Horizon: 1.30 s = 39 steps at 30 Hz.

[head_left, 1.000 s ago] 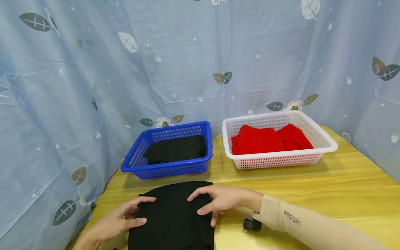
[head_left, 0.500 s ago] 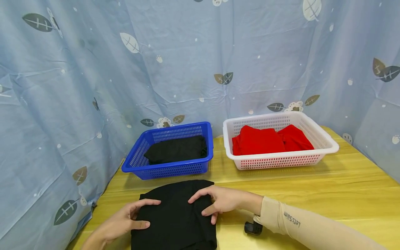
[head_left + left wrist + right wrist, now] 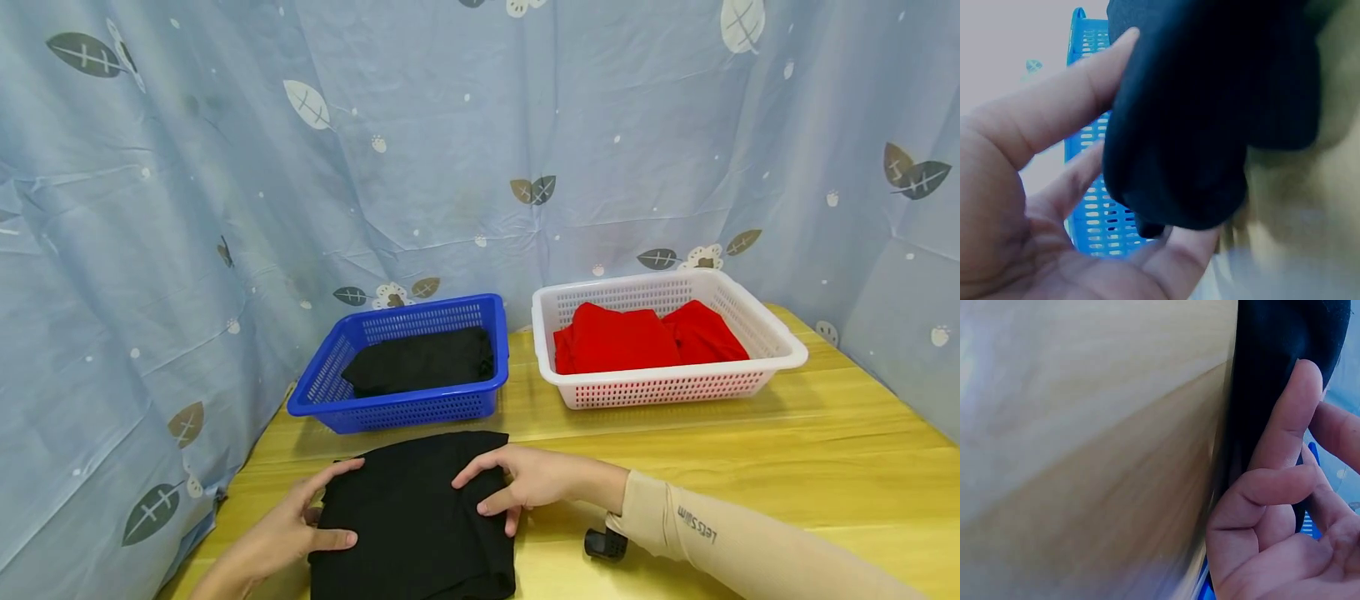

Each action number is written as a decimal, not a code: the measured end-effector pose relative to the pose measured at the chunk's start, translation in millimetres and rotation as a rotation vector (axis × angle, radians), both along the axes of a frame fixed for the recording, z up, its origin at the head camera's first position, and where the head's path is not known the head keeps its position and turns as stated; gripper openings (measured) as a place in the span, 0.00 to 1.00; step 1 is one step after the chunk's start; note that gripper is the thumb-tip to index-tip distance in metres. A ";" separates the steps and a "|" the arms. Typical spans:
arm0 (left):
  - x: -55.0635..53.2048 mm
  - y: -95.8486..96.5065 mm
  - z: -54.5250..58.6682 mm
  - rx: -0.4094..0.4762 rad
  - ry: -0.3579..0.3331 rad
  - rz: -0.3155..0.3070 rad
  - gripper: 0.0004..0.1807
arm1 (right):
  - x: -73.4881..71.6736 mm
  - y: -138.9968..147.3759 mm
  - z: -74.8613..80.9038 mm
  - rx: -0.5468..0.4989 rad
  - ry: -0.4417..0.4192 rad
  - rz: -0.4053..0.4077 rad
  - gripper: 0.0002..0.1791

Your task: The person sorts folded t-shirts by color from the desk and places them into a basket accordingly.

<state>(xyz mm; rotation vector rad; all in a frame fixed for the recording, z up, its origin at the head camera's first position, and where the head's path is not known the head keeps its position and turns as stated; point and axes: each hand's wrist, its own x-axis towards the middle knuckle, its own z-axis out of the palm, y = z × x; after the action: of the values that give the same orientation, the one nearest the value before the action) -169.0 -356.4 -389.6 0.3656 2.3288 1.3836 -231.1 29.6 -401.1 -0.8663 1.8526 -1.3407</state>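
step: gripping folded black cloth (image 3: pixel 420 521) on table (image 3: pixel 750 467), near blue basket (image 3: pixel 405 408) | left hand (image 3: pixel 288 533) fingers curled round left edge | right hand (image 3: pixel 525 483) pinched right edge | next: likely needs even two-hand lift, fold kept flat

A black cloth (image 3: pixel 416 521) lies folded on the wooden table (image 3: pixel 750 450), near its front edge, just in front of the blue basket (image 3: pixel 405 404). It forms a roughly rectangular, thick, layered pad with a rounded far edge and soft creases. The left hand (image 3: pixel 288 533) grips its left edge, thumb on top and fingers under the fold. The right hand (image 3: pixel 525 483) holds its right edge, fingers curled on the fabric.
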 end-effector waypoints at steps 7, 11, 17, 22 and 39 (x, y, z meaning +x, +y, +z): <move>0.6 0.0 -3.3 0.056 -0.042 -0.012 0.44 | 0.3 -0.9 0.6 0.010 -0.007 -0.007 0.21; -0.9 1.8 -4.4 0.059 -0.014 -0.027 0.42 | 0.3 -1.3 0.4 0.014 -0.011 -0.013 0.21; -2.1 2.9 -5.8 0.070 -0.006 -0.042 0.39 | -0.7 -0.8 0.2 0.027 -0.011 -0.022 0.21; -1.4 3.1 -5.2 0.027 -0.007 -0.030 0.39 | -1.1 -0.6 0.3 0.030 -0.008 -0.015 0.21; 3.9 9.9 3.8 -0.055 0.005 -0.099 0.36 | -2.2 0.5 1.7 0.024 -0.012 0.006 0.22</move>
<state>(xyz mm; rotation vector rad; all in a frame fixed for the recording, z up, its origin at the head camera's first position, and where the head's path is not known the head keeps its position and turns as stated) -165.1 -346.5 -385.8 0.4615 2.3148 1.2711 -233.3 30.1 -399.5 -0.8493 1.8517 -1.3141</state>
